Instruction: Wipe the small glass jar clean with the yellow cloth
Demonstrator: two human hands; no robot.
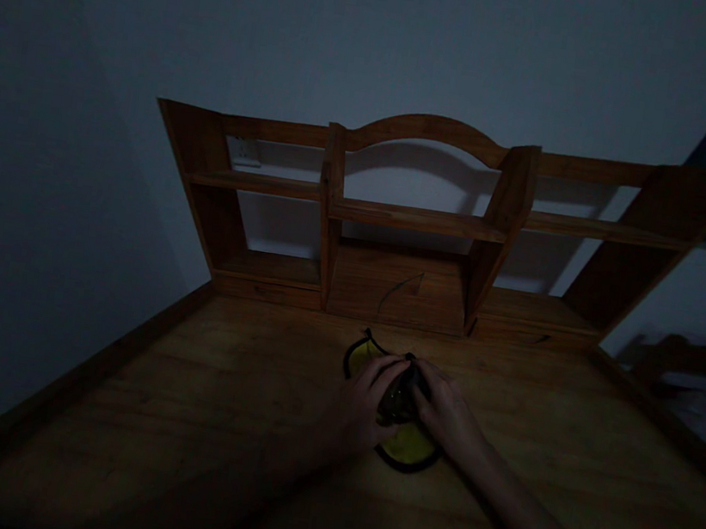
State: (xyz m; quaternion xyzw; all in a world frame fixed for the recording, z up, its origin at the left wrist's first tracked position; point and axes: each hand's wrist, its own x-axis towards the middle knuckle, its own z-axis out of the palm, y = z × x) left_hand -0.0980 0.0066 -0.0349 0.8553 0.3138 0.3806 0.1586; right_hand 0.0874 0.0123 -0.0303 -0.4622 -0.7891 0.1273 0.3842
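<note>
On the desk lies a yellow piece with a black edging (411, 446), flat and curved in outline; it looks like cloth, but the dim light hides its exact kind. Over its middle is a dark, shiny object (398, 401), too dark to name. My left hand (367, 401) curls around the left side of the dark object, fingers bent over it. From the right, my right hand (448, 407) closes on the same object, its fingertips near those of the left. Both hands cover much of the object and part of the yellow piece.
A wooden shelf unit (417, 219) with several compartments stands along the back of the wooden desk (231, 396). Raised wooden edges run along the desk's left and right sides. A thin dark cord (397, 287) shows at the shelf's middle. The room is dim.
</note>
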